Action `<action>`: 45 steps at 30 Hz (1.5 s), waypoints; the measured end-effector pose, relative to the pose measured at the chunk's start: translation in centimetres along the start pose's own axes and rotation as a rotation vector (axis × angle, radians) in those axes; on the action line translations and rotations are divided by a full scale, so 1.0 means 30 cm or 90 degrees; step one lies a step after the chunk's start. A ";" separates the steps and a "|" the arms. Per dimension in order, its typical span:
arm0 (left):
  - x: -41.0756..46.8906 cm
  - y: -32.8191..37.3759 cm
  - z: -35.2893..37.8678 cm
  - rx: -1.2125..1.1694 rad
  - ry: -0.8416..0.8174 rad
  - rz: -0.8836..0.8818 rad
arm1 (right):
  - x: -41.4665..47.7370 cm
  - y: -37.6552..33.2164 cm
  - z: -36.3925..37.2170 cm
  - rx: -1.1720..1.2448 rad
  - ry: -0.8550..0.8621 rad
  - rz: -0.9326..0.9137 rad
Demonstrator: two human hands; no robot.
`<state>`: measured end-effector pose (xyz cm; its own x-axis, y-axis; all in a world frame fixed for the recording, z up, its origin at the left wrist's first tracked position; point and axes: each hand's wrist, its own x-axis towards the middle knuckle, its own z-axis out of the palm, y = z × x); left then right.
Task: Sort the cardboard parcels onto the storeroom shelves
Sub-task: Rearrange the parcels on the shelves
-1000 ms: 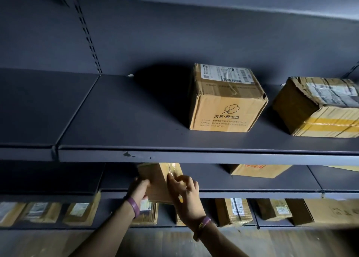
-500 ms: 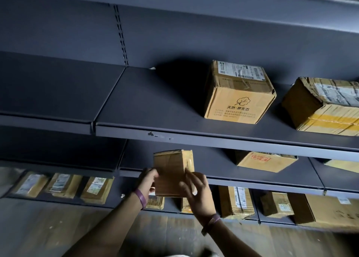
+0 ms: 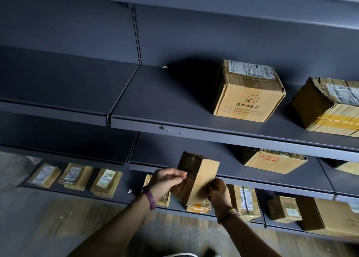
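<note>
I see both hands gripping a small parcel (image 3: 196,181) in front of the middle shelf (image 3: 272,181). Left hand (image 3: 167,181) pinches its left edge; right hand (image 3: 218,191) curls round the lower right corner.

A small brown taped cardboard parcel (image 3: 196,181) stands tilted, held up before the middle shelf's (image 3: 272,181) front edge.

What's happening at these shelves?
A person is sorting parcels onto dark metal shelves. Both hands, the left hand and the right hand, hold a small cardboard parcel in front of the middle shelf, not yet set down. Other boxes already sit on shelves, including a box with a tree logo on the shelf above.
</note>
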<state>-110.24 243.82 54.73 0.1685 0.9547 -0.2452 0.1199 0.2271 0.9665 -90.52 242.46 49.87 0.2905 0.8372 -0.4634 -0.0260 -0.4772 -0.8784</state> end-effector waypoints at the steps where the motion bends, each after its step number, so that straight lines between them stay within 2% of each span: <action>1: -0.004 -0.003 0.001 0.007 -0.001 0.005 | -0.003 0.002 -0.004 0.001 -0.006 0.002; 4: -0.010 -0.007 0.001 0.017 0.022 0.021 | -0.012 -0.006 -0.014 -0.007 -0.024 -0.004; 8: -0.005 0.035 -0.010 0.010 0.094 0.010 | -0.034 -0.042 -0.019 0.064 -0.053 0.019; 14: 0.023 0.068 -0.033 -0.039 0.154 -0.165 | -0.070 -0.095 -0.022 0.121 -0.090 0.018; 21: 0.048 0.062 -0.040 -0.041 0.143 -0.167 | -0.090 -0.106 -0.030 0.164 -0.140 0.026; 25: 0.061 0.049 -0.043 -0.080 0.165 -0.196 | -0.079 -0.124 -0.048 0.087 -0.181 -0.063; 29: 0.060 0.026 -0.029 -0.072 0.148 -0.213 | -0.041 -0.126 -0.057 0.048 -0.179 -0.084; 33: 0.065 0.024 -0.023 -0.031 0.148 -0.226 | -0.045 -0.107 -0.047 0.054 -0.125 -0.056; 36: 0.070 0.018 -0.016 -0.059 0.144 -0.265 | -0.039 -0.086 -0.038 0.049 -0.104 -0.029; 43: 0.103 0.019 0.022 -0.101 0.154 -0.273 | -0.008 -0.107 -0.036 0.094 -0.141 -0.009; 45: 0.132 0.014 0.020 -0.045 0.101 -0.227 | 0.016 -0.119 -0.031 0.102 -0.169 0.004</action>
<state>-108.95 247.57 54.12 -0.0253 0.8297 -0.5576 0.0755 0.5578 0.8266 -89.39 244.32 52.88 0.0301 0.8847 -0.4652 -0.1832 -0.4526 -0.8727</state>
